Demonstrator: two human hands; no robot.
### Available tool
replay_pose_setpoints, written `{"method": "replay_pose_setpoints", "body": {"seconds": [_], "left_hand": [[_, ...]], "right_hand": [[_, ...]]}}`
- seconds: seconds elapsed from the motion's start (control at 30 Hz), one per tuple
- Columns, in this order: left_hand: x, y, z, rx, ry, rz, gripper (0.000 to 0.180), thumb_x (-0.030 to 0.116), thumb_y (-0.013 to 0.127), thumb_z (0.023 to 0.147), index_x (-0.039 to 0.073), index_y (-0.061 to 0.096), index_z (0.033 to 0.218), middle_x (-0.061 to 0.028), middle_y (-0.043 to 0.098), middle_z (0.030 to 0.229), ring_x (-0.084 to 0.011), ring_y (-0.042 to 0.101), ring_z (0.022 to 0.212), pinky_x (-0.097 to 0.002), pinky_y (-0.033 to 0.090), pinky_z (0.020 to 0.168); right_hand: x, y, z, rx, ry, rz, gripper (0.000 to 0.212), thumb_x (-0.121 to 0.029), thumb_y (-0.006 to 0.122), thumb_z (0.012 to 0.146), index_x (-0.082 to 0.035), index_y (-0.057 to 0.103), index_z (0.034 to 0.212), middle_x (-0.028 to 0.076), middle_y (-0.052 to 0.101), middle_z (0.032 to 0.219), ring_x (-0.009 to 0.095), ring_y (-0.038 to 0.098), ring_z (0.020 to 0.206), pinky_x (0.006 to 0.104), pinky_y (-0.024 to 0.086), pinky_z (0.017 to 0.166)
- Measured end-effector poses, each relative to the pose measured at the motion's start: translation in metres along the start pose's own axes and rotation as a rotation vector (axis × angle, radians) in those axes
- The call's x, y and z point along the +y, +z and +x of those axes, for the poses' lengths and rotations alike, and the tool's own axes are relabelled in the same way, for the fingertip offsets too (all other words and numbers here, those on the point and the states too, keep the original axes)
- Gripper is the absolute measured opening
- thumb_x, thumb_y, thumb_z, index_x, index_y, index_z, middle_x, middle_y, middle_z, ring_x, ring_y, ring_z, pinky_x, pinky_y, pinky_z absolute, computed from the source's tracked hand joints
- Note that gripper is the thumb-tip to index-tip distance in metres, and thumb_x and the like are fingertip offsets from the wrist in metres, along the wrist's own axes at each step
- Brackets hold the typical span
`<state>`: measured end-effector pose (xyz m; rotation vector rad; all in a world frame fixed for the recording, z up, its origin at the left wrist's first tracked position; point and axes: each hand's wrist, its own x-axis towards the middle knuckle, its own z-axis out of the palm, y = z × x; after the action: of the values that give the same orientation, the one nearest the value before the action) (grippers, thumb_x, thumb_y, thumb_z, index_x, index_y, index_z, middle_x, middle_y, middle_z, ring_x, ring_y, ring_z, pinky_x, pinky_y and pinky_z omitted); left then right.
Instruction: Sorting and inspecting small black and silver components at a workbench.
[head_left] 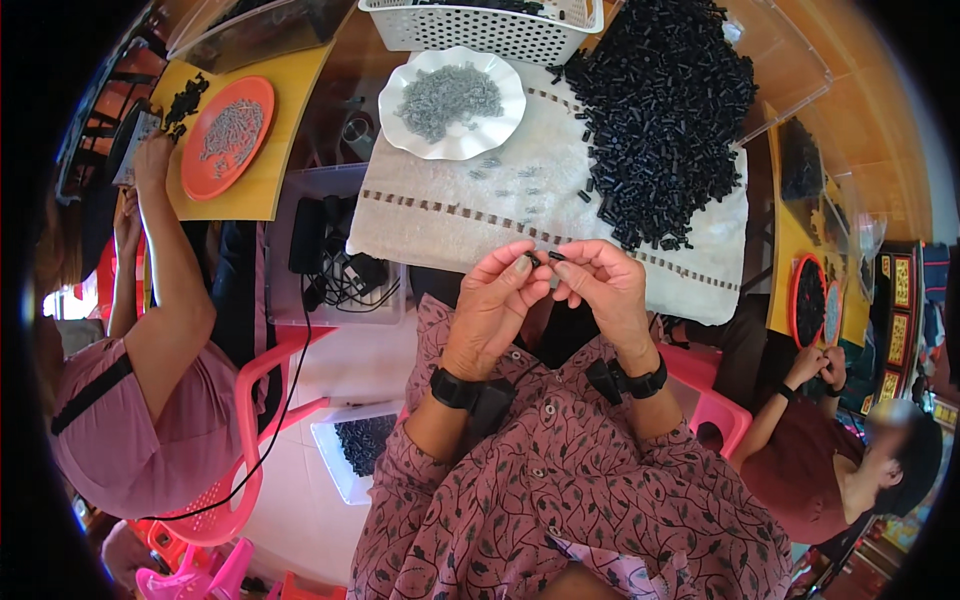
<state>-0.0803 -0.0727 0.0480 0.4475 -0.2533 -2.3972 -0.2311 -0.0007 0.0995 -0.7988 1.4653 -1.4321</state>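
Note:
Close together over the table's near edge, my two hands each pinch a small black piece. Between the thumb and finger of my left hand is a short black part. My right hand grips a small black cylinder, its end pointing at the other part. A narrow gap seems to lie between the two. Beyond them is a white scalloped plate bearing small clear pieces. To its right spreads a large heap of black cylinders on the pale cloth.
A white perforated basket stands behind the plate. Loose clear bits lie on the cloth. On the left, a person works beside an orange plate; another person sits at right. A bin with cables stands left of the table.

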Motion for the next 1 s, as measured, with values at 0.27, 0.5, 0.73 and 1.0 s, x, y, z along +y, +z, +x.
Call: {"method": "replay_pose_setpoints", "body": {"seconds": [0.27, 0.5, 0.73, 1.0], "left_hand": [[0.001, -0.001, -0.001, 0.028, 0.009, -0.024, 0.025, 0.005, 0.058, 0.098, 0.003, 0.061, 0.123, -0.0125, 0.066, 0.115, -0.0146, 0.065, 0.092, -0.026, 0.056, 0.08], [-0.001, 0.0, 0.001, -0.004, 0.043, -0.066, 0.025, 0.005, 0.055, 0.1, 0.001, 0.059, 0.124, -0.0133, 0.065, 0.116, -0.0128, 0.066, 0.09, -0.0258, 0.057, 0.08], [0.0, 0.001, 0.0, -0.005, 0.05, -0.068, 0.025, 0.005, 0.054, 0.1, 0.0, 0.06, 0.124, -0.0134, 0.065, 0.115, -0.0136, 0.066, 0.089, -0.0258, 0.056, 0.079], [0.001, 0.001, -0.002, -0.026, 0.082, 0.018, 0.023, 0.007, 0.058, 0.099, 0.002, 0.061, 0.121, -0.0119, 0.066, 0.111, -0.0141, 0.064, 0.089, -0.0265, 0.054, 0.077]], "right_hand": [[-0.001, 0.007, -0.005, 0.016, -0.01, -0.063, 0.014, -0.003, 0.065, 0.093, 0.001, 0.066, 0.107, 0.005, 0.068, 0.093, 0.007, 0.064, 0.07, 0.0182, 0.048, 0.057], [0.001, 0.02, -0.005, 0.0, -0.113, -0.084, 0.012, -0.002, 0.066, 0.092, 0.0, 0.067, 0.103, 0.003, 0.063, 0.099, 0.006, 0.061, 0.072, 0.0182, 0.049, 0.061], [-0.003, 0.025, -0.006, 0.013, -0.175, -0.149, 0.011, 0.001, 0.066, 0.091, 0.002, 0.066, 0.101, 0.006, 0.064, 0.098, 0.008, 0.063, 0.074, 0.0205, 0.052, 0.064], [-0.003, 0.029, -0.008, 0.045, -0.25, -0.261, 0.009, 0.001, 0.069, 0.089, 0.003, 0.066, 0.098, 0.008, 0.064, 0.095, 0.01, 0.064, 0.072, 0.022, 0.053, 0.062]]}}
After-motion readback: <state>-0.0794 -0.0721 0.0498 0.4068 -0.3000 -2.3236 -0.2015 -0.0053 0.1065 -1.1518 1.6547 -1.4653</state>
